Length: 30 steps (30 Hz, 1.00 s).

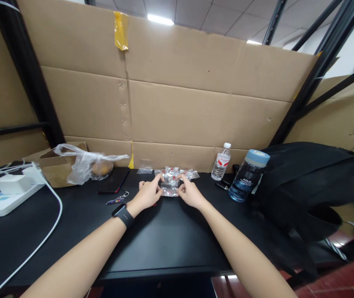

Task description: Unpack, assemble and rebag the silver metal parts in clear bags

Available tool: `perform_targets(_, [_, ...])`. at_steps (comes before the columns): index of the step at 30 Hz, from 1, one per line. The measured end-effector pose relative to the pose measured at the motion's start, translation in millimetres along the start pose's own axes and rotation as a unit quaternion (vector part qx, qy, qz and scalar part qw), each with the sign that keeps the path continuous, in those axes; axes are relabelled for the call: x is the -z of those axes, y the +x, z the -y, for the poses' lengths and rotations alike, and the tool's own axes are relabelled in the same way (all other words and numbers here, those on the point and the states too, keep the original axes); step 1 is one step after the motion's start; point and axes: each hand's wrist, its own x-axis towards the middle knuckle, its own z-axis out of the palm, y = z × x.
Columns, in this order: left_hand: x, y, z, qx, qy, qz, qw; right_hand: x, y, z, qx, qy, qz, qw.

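A small clear plastic bag [169, 189] with red-and-white pieces inside lies on the black table [164, 236] near the cardboard wall. My left hand [148, 193], with a black watch on its wrist, pinches the bag's left edge. My right hand [188, 192] pinches its right edge. Both hands have fingers curled closed on the plastic. More clear bags with red bits [177, 173] lie just behind the one I hold.
A black phone [114, 181] and a keychain [116, 200] lie left of my hands. Further left are a brown paper bag with a plastic bag [80, 163] and a white power strip [9, 190] with cable. On the right stand a small water bottle [221, 162], a blue bottle [248, 176] and a black backpack [304, 186].
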Motion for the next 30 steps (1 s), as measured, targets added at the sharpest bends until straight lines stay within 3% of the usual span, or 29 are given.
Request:
perform_targets(6, [-6.7, -4.1, 6.8, -0.077, 0.089, 0.017, 0.993, 1.2, -3.5, 12.8, 0.049, -0.169, 0.042, 0.984])
perform_targets(12, [-1.8, -7.2, 7.0, -0.118, 0.099, 0.036, 0.987, 1.2, -5.8, 14.3, 0.079, -0.23, 0.045, 0.969])
perform_targets(16, [-0.9, -4.8, 8.1, -0.117, 0.082, 0.019, 0.99, 3.1, -3.9, 12.4, 0.076, -0.202, 0.057, 0.975])
perform_targets(24, [-3.3, 2.7, 10.3, -0.047, 0.048, 0.004, 0.998, 1.8, 0.4, 0.4, 0.024, -0.035, 0.046, 0.998])
perform_targets(30, [-2.9, 0.5, 7.6, -0.051, 0.039, 0.016, 0.998, -2.6, 3.0, -8.8, -0.013, -0.041, 0.016, 0.999])
